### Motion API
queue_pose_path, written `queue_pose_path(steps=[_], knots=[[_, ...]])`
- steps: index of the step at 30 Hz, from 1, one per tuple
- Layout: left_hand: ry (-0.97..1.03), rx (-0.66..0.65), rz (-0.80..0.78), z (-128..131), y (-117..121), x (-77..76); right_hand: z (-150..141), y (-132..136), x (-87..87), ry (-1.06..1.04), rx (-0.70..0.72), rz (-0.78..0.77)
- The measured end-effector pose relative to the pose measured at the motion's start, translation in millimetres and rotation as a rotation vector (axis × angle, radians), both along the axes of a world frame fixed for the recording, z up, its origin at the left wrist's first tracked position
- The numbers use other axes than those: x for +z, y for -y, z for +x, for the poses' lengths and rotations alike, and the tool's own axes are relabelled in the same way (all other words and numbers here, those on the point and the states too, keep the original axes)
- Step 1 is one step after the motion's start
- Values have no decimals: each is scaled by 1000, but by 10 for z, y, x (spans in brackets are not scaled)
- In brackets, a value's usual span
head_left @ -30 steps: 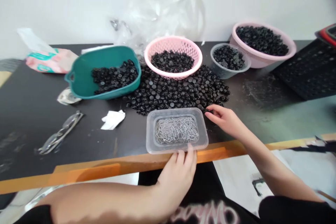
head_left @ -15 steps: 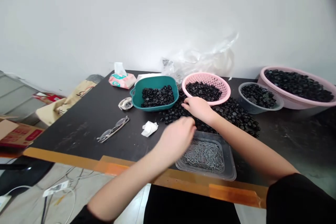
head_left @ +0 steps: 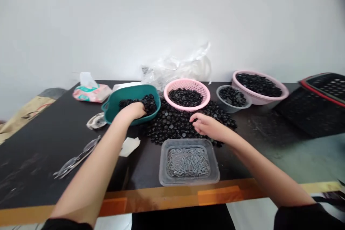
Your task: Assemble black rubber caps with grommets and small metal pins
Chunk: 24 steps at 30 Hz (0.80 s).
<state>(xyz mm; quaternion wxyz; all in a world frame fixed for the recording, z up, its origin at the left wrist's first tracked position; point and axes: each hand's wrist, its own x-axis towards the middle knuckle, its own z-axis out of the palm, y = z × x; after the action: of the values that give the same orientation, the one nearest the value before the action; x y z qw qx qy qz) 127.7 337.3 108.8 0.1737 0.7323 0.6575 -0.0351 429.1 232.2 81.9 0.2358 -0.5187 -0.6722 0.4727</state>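
My left hand (head_left: 135,110) reaches into the teal basin (head_left: 132,89). Its fingers are bent down among small round black plastic parts (head_left: 152,105), which hide the fingertips. Over the near right side of a loose pile of similar black parts (head_left: 172,124) is my right hand (head_left: 206,125), its fingers curled. A dark spot shows between its finger and thumb; whether that is a held part or the pile behind, I cannot make out. In front of the pile, a clear plastic tub (head_left: 163,172) holds many small grey metal screws (head_left: 188,161).
Behind the pile stands a pink basket (head_left: 207,97) of black parts. Farther right are a clear bowl (head_left: 234,109), a larger pink basin (head_left: 258,99) and a black crate (head_left: 318,107). Eyeglasses (head_left: 77,160), a tape roll (head_left: 97,121), crumpled tissue (head_left: 129,146) and a tissue pack (head_left: 93,93) lie left.
My left hand has gone from above the screw tub into the teal basin. My right hand has drawn back from the pink basket's rim toward me. The view has turned right, showing the crate.
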Motion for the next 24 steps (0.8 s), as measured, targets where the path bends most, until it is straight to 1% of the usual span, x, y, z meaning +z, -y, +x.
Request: queue_pose_path(steps=[2,4,7,10,13,17,20,24], knots=[[-57,-15,-104,-60,-149,-49,65,94,23,-45,-30,-49],[-103,-28,-140,-81,-218,-111,124,151,25,-91,-62,-82],[-151,-42,-130,-98,-244,-167,208,189,-17,-164,-118,-92],[-165,-40,-93,-123,-250,-172,275,201,-78,-219,-178,-62],[-133,-23,-32,-142,-228,-173,321,210,-124,-238,-220,-10],[-55,26,52,-152,-128,-200,368,218,-180,-217,-275,54],[14,60,104,-153,-41,-207,406,219,-223,-183,-297,54],[104,80,116,-146,25,-181,450,234,-240,-133,-282,19]])
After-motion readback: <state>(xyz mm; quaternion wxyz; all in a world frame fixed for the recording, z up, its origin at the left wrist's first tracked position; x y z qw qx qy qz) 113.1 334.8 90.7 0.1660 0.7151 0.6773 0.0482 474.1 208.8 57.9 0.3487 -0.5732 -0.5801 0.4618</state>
